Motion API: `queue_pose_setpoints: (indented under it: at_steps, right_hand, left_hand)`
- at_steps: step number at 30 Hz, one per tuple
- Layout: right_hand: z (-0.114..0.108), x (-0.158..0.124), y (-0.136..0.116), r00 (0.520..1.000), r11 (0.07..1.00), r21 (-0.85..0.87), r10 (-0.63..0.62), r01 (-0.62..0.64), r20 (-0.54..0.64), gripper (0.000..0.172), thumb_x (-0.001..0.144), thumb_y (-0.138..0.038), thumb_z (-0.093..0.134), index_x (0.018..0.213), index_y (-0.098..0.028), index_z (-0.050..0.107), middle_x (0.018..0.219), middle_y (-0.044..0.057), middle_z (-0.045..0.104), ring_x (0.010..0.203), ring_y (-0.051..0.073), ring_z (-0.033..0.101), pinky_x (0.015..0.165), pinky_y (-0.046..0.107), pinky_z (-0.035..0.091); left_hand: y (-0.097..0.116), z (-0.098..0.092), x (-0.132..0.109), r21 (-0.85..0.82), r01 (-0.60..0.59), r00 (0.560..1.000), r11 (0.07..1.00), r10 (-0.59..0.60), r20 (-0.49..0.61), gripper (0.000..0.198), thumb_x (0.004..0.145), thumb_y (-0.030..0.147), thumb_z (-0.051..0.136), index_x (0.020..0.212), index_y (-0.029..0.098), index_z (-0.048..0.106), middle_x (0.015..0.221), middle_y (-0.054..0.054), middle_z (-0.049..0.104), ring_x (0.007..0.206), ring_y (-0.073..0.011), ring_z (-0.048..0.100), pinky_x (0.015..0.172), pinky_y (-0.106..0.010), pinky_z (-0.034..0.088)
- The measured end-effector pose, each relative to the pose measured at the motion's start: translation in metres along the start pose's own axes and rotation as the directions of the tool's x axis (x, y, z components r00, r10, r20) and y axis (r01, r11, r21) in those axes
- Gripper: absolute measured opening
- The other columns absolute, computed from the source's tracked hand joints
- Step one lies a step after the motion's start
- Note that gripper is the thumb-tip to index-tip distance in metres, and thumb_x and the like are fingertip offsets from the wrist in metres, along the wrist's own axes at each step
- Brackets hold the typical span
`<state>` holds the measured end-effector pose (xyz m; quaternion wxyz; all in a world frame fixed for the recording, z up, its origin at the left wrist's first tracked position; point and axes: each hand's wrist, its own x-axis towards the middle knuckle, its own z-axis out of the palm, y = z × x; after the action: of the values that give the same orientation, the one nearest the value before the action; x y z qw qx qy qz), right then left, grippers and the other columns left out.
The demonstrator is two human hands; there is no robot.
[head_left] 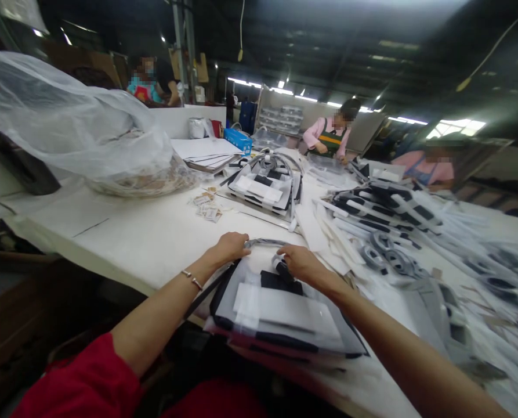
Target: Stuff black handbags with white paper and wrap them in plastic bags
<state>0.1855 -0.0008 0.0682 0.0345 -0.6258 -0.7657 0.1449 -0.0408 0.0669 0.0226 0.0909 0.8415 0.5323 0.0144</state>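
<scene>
A black and grey bag (285, 307) lies at the table's near edge, with white padding and clear plastic taped over its front. Above it arches a plastic-wrapped handle (265, 241). My left hand (233, 246) is closed around the handle's left end. At the right end, my right hand (297, 264) has its fingers bent in a pinch beside a dark wrapped piece (280, 267) of the strap or handle. Just what those right fingertips grip is partly hidden.
A similar wrapped bag (263, 188) stands farther back, near small packets (209, 208). Left is a big clear plastic sack (111, 133). Wrapped straps (389, 209) and rolled coils (389, 252) crowd the right. A blue box (238, 139) stands behind. Co-workers sit across the table.
</scene>
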Motion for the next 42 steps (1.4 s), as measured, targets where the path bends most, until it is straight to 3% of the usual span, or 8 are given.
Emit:
queue_pose_setpoints:
  at_steps: [5,9,14,18,24,27,35,42]
  right_hand:
    - [-0.004,0.025,0.010,0.958,0.960,-0.165,-0.190,0.228,0.216,0.059,0.080,-0.003,0.052,0.132,-0.029,0.061,0.107,0.006,0.072,0.096,0.020,0.066,0.083,0.027,0.047]
    - [-0.008,0.036,0.020,0.894,0.885,-0.202,-0.362,0.419,0.266,0.044,0.077,-0.008,0.061,0.114,-0.030,0.072,0.113,0.006,0.065,0.104,0.021,0.061,0.088,0.028,0.045]
    - [-0.003,0.050,0.023,0.981,0.955,-0.246,-0.138,0.168,0.133,0.018,0.080,-0.025,0.065,0.095,-0.022,0.074,0.105,0.006,0.069,0.093,0.020,0.063,0.077,0.026,0.044]
    - [0.014,0.062,0.015,0.994,0.964,-0.259,-0.037,0.062,0.102,0.019,0.083,-0.038,0.064,0.086,-0.021,0.073,0.089,0.006,0.072,0.085,0.021,0.064,0.069,0.027,0.042]
    - [0.032,0.071,0.003,0.994,0.961,-0.256,0.095,-0.107,-0.058,0.033,0.089,-0.036,0.057,0.118,-0.020,0.060,0.112,0.011,0.069,0.100,0.025,0.064,0.075,0.030,0.043]
    - [0.034,0.071,0.002,0.990,0.963,-0.237,0.113,-0.130,-0.085,0.048,0.090,-0.037,0.056,0.134,-0.020,0.048,0.115,0.013,0.067,0.103,0.027,0.064,0.079,0.034,0.044]
    - [0.037,0.072,0.001,0.991,0.974,-0.194,0.102,-0.118,-0.090,0.029,0.091,-0.040,0.056,0.111,-0.021,0.063,0.117,0.012,0.061,0.104,0.027,0.063,0.080,0.035,0.047]
    - [0.042,0.073,0.006,0.984,0.988,-0.063,0.134,-0.142,-0.118,0.035,0.088,-0.044,0.060,0.114,-0.020,0.062,0.121,0.012,0.060,0.105,0.028,0.064,0.083,0.037,0.050]
  left_hand:
    - [-0.001,0.004,0.000,-0.013,-0.017,0.999,1.000,0.016,-0.032,0.038,0.081,0.039,0.062,0.115,0.021,0.065,0.106,-0.012,0.073,0.101,-0.0278,0.068,0.085,-0.037,0.051]
    - [-0.004,0.004,0.001,-0.023,-0.025,0.999,0.999,0.024,-0.043,0.038,0.080,0.037,0.062,0.114,0.021,0.065,0.103,-0.011,0.073,0.100,-0.0276,0.068,0.084,-0.037,0.052]
    - [-0.008,0.005,0.001,-0.037,-0.036,0.999,0.999,0.035,-0.041,0.039,0.080,0.038,0.063,0.116,0.023,0.064,0.103,-0.008,0.073,0.100,-0.0266,0.068,0.084,-0.035,0.052]
    - [-0.009,0.005,0.002,-0.047,-0.037,0.999,0.998,0.036,-0.029,0.041,0.082,0.041,0.062,0.119,0.024,0.062,0.105,-0.008,0.073,0.102,-0.0262,0.067,0.085,-0.035,0.051]
    - [-0.009,0.003,0.000,-0.041,-0.036,0.999,0.999,0.036,0.006,0.041,0.083,0.039,0.060,0.121,0.023,0.060,0.107,-0.009,0.072,0.103,-0.0270,0.066,0.085,-0.035,0.050]
    - [-0.007,-0.003,-0.001,-0.028,-0.044,0.999,0.999,0.045,0.029,0.041,0.084,0.035,0.058,0.122,0.022,0.058,0.106,-0.010,0.072,0.102,-0.0278,0.067,0.085,-0.037,0.050]
    - [0.028,-0.004,0.027,0.025,-0.083,0.996,0.996,0.082,0.025,0.042,0.089,0.048,0.051,0.121,0.021,0.056,0.123,-0.011,0.064,0.111,-0.0271,0.062,0.087,-0.036,0.050]
    - [0.053,0.004,0.049,0.148,-0.058,0.998,0.987,0.056,0.017,0.025,0.089,0.027,0.047,0.102,0.015,0.064,0.107,-0.016,0.069,0.101,-0.0312,0.066,0.080,-0.039,0.051]
